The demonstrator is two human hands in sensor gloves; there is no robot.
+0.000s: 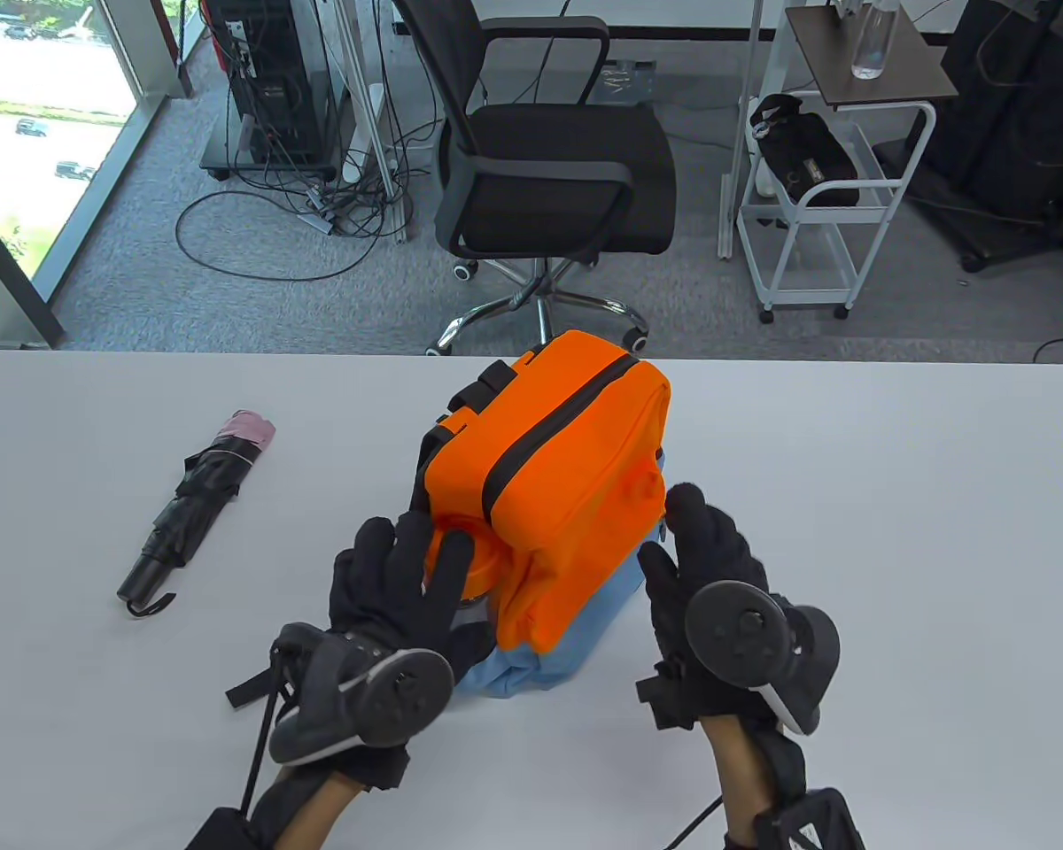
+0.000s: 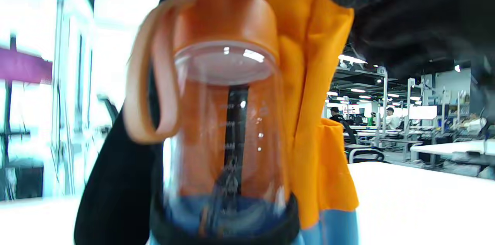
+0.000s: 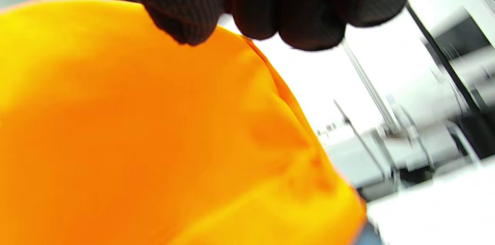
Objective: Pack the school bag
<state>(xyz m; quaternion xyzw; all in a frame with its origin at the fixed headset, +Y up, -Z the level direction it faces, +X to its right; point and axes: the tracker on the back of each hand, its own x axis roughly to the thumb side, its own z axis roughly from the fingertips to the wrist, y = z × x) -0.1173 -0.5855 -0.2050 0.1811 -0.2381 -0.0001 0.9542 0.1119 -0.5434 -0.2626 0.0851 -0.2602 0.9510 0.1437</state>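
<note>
Two gloved hands work at the school bag (image 1: 558,496), which stands upright near the middle of the worktop (image 1: 895,531). Left hand (image 1: 403,575): fingers spread, resting on the orange cap of a clear water bottle (image 2: 226,113). The left wrist view shows the bottle standing in the bag's black-rimmed side pocket (image 2: 224,218), its carry loop hanging to one side. Right hand (image 1: 704,558): fingers extended and loosely together, close against the bag's opposite side; whether it presses the fabric or merely hovers beside it cannot be told, as the right wrist view is blurred.

Judgement: the step in hand is seating the bottle fully in the pocket. To do it well, push straight down on the cap while the right hand braces the bag against tipping, and confirm the elastic rim grips the bottle body.

Outward: a folded black umbrella (image 1: 199,509) with a pink end lies well apart to the left, not yet packed. The main zip appears closed.
</note>
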